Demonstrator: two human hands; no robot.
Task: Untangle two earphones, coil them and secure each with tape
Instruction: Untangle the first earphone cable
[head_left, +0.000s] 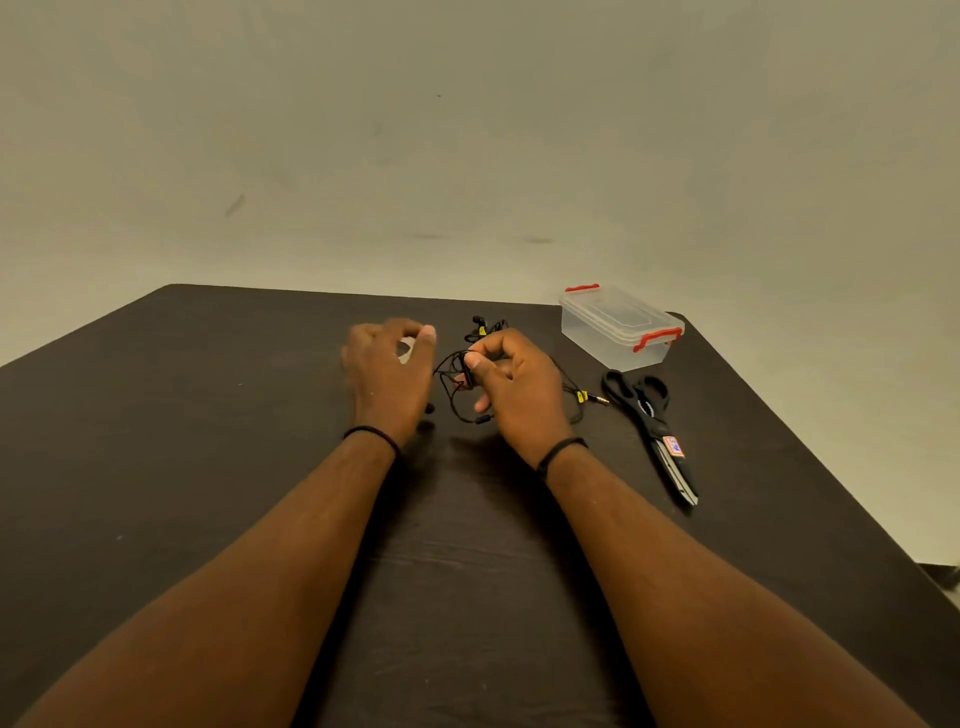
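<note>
A tangle of black earphone cables (457, 387) hangs over the middle of the dark table (208, 415). My right hand (511, 387) pinches the tangle between thumb and forefinger. More earbuds with a yellow tag (482, 327) lie just behind that hand. A cable runs right to a jack plug (592, 398) lying near the scissors. My left hand (387, 374) is blurred, just left of the tangle, with curled fingers over something pale (407, 347); whether it grips anything is unclear. A black earbud (429, 408) dangles by its lower edge.
A clear plastic box with red latches (621, 325) stands at the back right corner. Black scissors (652, 426) lie to the right of my right hand, blades pointing toward me. A plain wall rises behind the table.
</note>
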